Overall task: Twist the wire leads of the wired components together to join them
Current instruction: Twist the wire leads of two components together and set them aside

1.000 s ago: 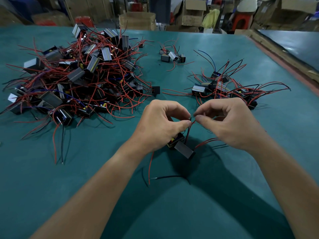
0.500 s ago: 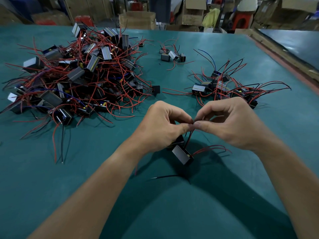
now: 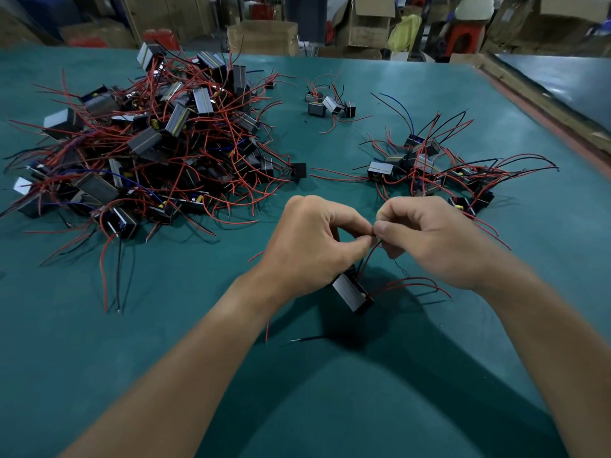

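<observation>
My left hand (image 3: 307,244) and my right hand (image 3: 433,239) meet fingertip to fingertip above the green table (image 3: 165,342). Both pinch the thin red and black wire leads (image 3: 370,256) that rise from a small black component with a grey face (image 3: 352,290). The component hangs tilted just below my left hand. More of its red leads (image 3: 416,285) curve out to the right under my right wrist. A loose black lead (image 3: 307,338) and a red one trail toward me on the table.
A big tangled heap of the same components (image 3: 148,153) covers the left of the table. A smaller pile (image 3: 429,170) lies to the right behind my hands, and a few components (image 3: 329,105) sit at the back centre. Cardboard boxes (image 3: 261,36) stand beyond the far edge.
My hands have drawn closer until the fingertips touch. The component has lifted and swung a little under my left hand, and the red leads on the right have shifted.
</observation>
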Motion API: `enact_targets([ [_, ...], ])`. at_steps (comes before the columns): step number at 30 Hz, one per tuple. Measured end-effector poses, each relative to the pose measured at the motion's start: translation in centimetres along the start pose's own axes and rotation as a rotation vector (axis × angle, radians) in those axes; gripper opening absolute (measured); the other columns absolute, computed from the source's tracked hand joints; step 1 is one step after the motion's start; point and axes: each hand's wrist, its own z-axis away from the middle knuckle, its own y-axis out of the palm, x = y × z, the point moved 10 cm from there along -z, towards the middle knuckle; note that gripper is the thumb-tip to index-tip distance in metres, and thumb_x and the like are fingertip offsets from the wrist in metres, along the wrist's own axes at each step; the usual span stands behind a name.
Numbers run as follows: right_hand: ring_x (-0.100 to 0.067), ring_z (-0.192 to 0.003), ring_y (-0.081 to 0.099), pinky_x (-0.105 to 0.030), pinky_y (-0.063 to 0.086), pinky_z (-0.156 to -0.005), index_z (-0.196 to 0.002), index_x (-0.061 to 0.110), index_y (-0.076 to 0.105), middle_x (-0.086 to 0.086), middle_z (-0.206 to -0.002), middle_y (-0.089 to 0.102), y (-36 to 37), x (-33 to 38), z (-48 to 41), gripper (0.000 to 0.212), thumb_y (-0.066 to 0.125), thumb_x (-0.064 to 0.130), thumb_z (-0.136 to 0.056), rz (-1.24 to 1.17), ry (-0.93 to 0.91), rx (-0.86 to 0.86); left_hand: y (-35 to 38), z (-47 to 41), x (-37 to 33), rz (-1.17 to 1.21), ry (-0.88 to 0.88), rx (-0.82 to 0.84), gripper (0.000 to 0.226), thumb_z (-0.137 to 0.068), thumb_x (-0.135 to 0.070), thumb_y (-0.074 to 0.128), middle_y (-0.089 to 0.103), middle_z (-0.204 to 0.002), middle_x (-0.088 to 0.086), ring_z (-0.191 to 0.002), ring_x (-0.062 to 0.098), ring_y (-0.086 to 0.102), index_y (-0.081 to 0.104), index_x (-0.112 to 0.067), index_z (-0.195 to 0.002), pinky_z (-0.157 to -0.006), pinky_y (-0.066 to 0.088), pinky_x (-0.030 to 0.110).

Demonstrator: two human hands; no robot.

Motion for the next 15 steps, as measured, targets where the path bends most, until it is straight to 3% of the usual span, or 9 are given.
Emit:
enact_targets([
  [3, -0.016, -0.059, 0.054, -0.041, 0.048, -0.063, -0.072, 0.013, 0.058, -0.001, -0.061, 0.060, 0.1, -0.2, -0.1, 0.024, 0.058, 0.009, -0.095, -0.048, 0.010, -0.015, 0.0, 0.0, 0.1, -0.027, 0.003, -0.007, 0.010, -0.077, -0.010, 0.074, 0.052, -0.047, -0.031, -0.034, -0.001, 0.034, 0.075, -0.020, -0.072, -0.041, 0.024, 0.008],
  [8, -0.014, -0.059, 0.057, -0.047, 0.053, -0.068, -0.081, 0.014, 0.064, 0.001, -0.065, 0.064, -0.8, -0.7, -0.2, 0.015, 0.058, 0.011, -0.094, -0.044, -0.004, -0.059, -0.4, -0.2, 1.4, 0.000, -0.076, -0.023, 0.008, -0.075, -0.020, 0.073, 0.063, -0.056, -0.023, -0.039, -0.002, 0.044, 0.072, -0.025, -0.068, -0.043, 0.031, 0.009],
  [12, -0.001, -0.056, 0.052, -0.016, 0.042, -0.057, -0.075, 0.021, 0.069, 0.009, -0.061, 0.062, -0.8, 0.1, 0.1, 0.012, 0.070, 0.015, -0.086, 0.084, -0.100, -0.036, -0.2, -0.3, 2.0, 0.043, -0.117, -0.012, 0.008, -0.076, -0.021, 0.071, 0.069, -0.063, -0.016, -0.045, -0.005, 0.052, 0.072, -0.026, -0.069, -0.047, 0.036, 0.010],
  [15, 0.001, -0.052, 0.049, -0.010, 0.038, -0.054, -0.074, 0.019, 0.072, 0.013, -0.057, 0.061, -1.0, -0.2, 0.1, 0.014, 0.073, 0.012, -0.086, 0.094, -0.106, -0.061, -0.3, -0.4, 2.1, 0.061, -0.135, -0.017, 0.010, -0.079, -0.022, 0.071, 0.068, -0.061, -0.014, -0.048, -0.004, 0.054, 0.073, -0.021, -0.069, -0.050, 0.038, 0.013],
])
